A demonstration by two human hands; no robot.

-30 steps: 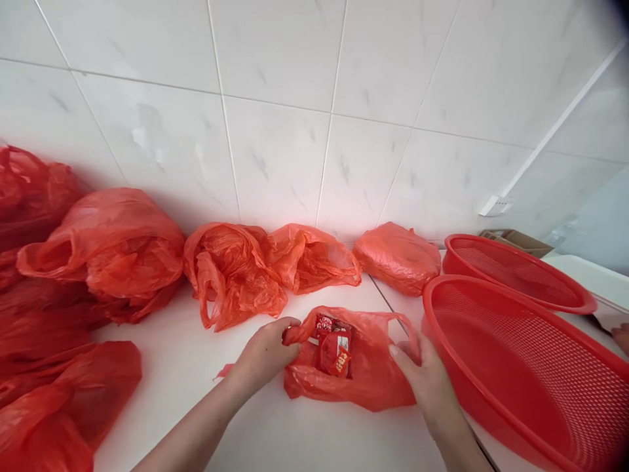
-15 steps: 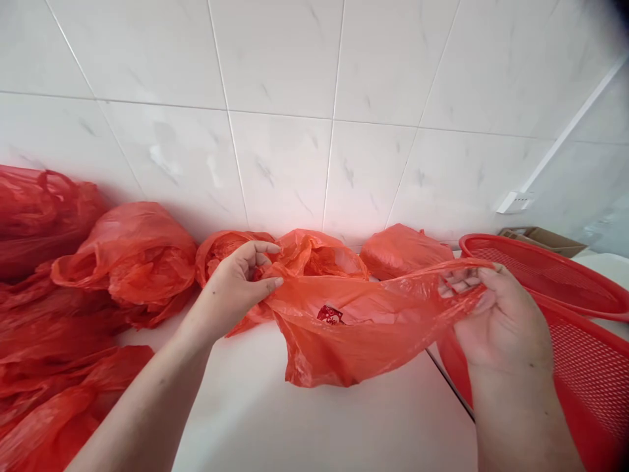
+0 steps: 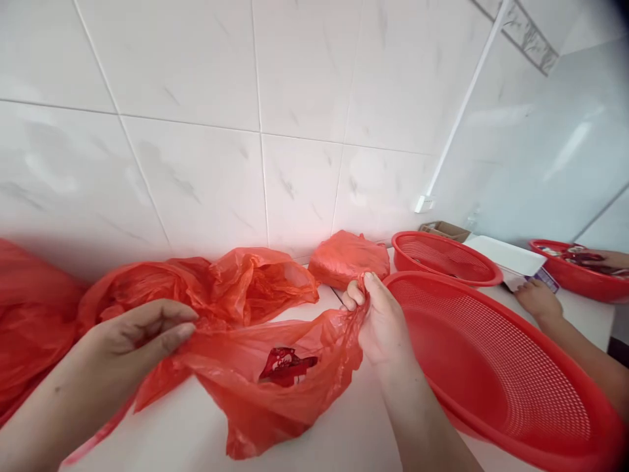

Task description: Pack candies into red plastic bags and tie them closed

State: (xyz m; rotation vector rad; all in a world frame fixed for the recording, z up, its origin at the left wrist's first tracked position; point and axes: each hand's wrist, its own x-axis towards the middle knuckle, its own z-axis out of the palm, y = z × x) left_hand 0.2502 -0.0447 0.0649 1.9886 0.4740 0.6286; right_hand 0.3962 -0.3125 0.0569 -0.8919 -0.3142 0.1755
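Observation:
A thin red plastic bag (image 3: 280, 413) hangs stretched between my two hands, its mouth partly spread. Small dark-red printed packets (image 3: 287, 366) lie inside it; I cannot tell how many. My left hand (image 3: 132, 347) is closed in a pinch at the bag's left edge, thumb against fingers. On the other side, my right hand (image 3: 386, 321) has its fingers wrapped round the gathered right edge. Just behind the bag lies another open, crumpled red plastic bag (image 3: 260, 278).
A large red mesh basket (image 3: 457, 354) stands beside my right arm, with a second red basket (image 3: 442, 255) behind it. Farther right, a co-worker's hand (image 3: 540, 298) rests by a white tray (image 3: 511, 254); another hand reaches into a filled red basket (image 3: 590, 278). A tiled wall (image 3: 196, 177) closes the back.
The view has turned right, bringing the baskets and co-worker's hands in. My right hand has closed round the bag's edge, bunching it. More of the packets in the bag now shows.

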